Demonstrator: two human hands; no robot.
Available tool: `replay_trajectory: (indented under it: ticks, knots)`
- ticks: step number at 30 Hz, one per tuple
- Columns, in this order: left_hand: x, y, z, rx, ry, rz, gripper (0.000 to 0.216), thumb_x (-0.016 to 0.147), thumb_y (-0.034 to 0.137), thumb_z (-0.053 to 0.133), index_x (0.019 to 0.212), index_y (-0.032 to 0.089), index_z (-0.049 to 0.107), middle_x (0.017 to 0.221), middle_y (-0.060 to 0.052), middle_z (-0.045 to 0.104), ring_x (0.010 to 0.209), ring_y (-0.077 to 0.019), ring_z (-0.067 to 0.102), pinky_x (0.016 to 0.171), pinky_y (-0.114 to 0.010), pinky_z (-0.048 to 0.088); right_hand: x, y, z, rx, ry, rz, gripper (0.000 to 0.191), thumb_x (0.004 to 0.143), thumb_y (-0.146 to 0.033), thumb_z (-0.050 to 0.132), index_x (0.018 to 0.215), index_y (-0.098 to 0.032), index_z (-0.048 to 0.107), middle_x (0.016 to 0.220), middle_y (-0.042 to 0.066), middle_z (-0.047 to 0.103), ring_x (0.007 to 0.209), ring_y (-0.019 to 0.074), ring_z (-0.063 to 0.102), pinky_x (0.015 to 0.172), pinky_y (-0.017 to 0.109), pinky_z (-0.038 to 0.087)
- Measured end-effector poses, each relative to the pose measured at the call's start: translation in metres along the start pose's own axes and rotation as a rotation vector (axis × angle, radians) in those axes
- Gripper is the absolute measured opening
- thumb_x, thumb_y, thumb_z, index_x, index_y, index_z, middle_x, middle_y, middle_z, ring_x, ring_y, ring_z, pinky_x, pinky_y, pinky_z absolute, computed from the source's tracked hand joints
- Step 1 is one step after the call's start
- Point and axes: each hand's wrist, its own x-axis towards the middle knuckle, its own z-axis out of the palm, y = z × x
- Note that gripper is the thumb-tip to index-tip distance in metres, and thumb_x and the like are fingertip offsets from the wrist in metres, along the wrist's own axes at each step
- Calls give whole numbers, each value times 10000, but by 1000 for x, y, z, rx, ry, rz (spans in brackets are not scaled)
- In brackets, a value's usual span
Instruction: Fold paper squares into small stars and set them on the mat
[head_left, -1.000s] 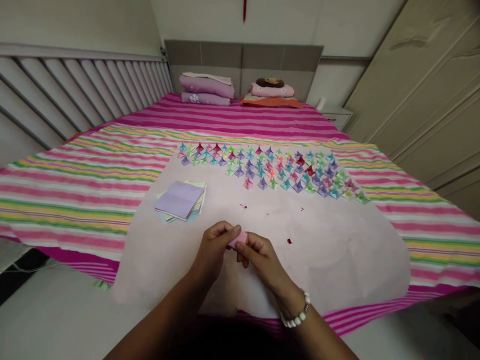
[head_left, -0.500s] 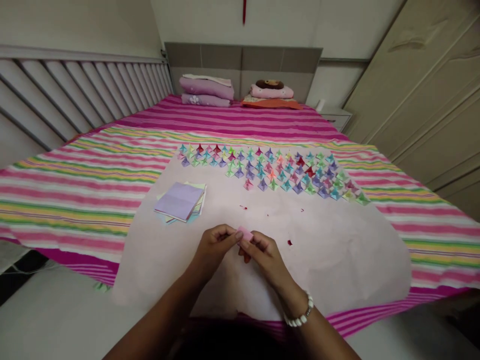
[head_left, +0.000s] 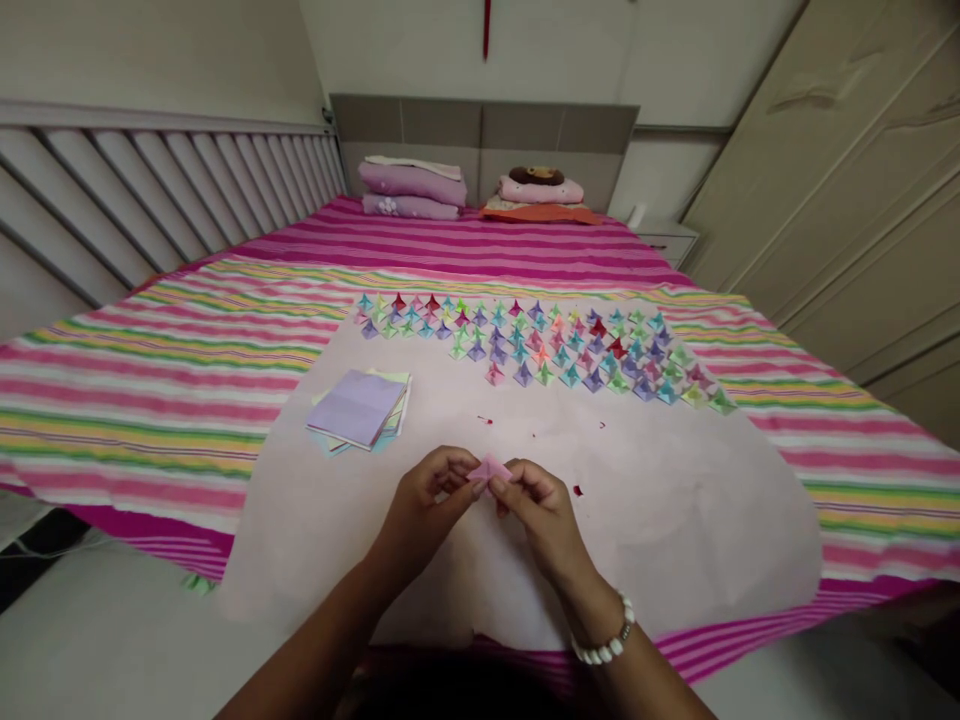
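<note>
- Across the striped bed cover (head_left: 150, 370) lies a big pale sheet (head_left: 675, 490), the stage for all this!
- Along its far side, row upon row of small folded paper pieces (head_left: 570, 375), every colour going.
- Over on the left, a loose stack of paper squares (head_left: 356, 408), lilac on top, well apart from the hands.
- Near and central, here's the action: left hand (head_left: 427, 505) pinching between thumb and fingers, right hand (head_left: 547, 515) matching it with a narrow pinch of its own.
- And between them, the pink paper (head_left: 490, 467), peaked and small, gripped at its left and right sides, fingertips touching it. Looks like a shaping fold in hand; I'd say the next move calls for lined-up edges and firm thumb pressure.
- Just right of the right hand, one tiny red scrap (head_left: 578, 491).
</note>
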Motion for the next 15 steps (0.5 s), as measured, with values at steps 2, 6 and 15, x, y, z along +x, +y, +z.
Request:
replay_trajectory:
  ticks: [2,6,15]
  knots:
    - [0,3,-1,-12,-21,-6,151,772,277,676,863,180,604,706,12,621,656,-119,590,628,-241,462,1,-1,1,12,48,-25,215,719,-376,747,753,-193,641,560,-39,548,525,111,482,515,240,375]
    - [2,6,-2,-104,-68,-51,155,768,286,678,823,175,585,680,18,616,630,-112,589,620,-239,469,2,-2,0,71,93,-58,267,667,-315,797,853,-209,637,585,-43,587,540,115,542,525,233,414]
    - [3,10,0,-217,-188,-114,176,765,319,683,821,165,617,736,-23,666,692,-138,622,671,-268,490,2,-6,-1,129,-54,48,193,685,-313,780,791,-195,670,619,-5,674,549,136,604,556,265,491]
